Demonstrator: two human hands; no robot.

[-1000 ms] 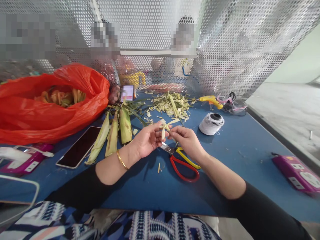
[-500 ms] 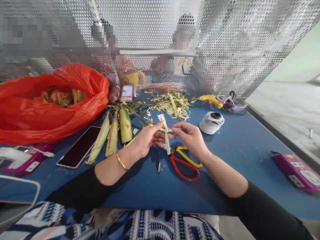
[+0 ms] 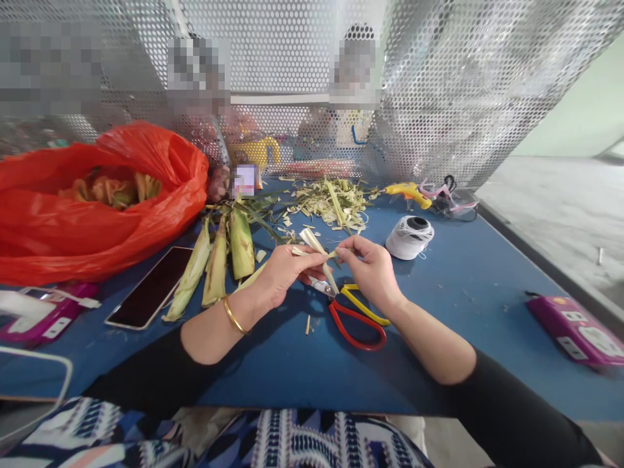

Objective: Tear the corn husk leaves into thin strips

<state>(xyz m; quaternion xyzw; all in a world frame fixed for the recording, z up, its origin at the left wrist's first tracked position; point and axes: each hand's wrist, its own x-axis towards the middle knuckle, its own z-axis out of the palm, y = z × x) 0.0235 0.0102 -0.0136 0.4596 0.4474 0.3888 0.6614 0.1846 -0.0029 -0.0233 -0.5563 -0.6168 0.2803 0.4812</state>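
Observation:
Pale corn husk strips (image 3: 314,241) cross each other between my two hands above the blue table. My left hand (image 3: 287,272), a gold bangle on its wrist, pinches the strips where they meet, thumb on top. With thumb and forefinger, my right hand (image 3: 365,263) grips the end of a narrow strip on the right. Just below lie scissors (image 3: 358,328) with one red and one yellow handle, their blades partly under my hands. A small husk scrap (image 3: 308,324) rests left of the scissors. Several ears of corn in husk (image 3: 242,244) lie beyond my left forearm.
A red plastic bag (image 3: 160,221) fills the left. Nearer are a phone (image 3: 151,286) and a purple power strip (image 3: 63,315). Husk shreds (image 3: 331,203) pile at the back. A white thread spool (image 3: 409,238), yellow glue gun (image 3: 408,193) and another purple power strip (image 3: 578,328) are at right.
The wide husk strip has tilted from nearly upright to a slant, its top leaning left. Both hands stay close together, still gripping the strips.

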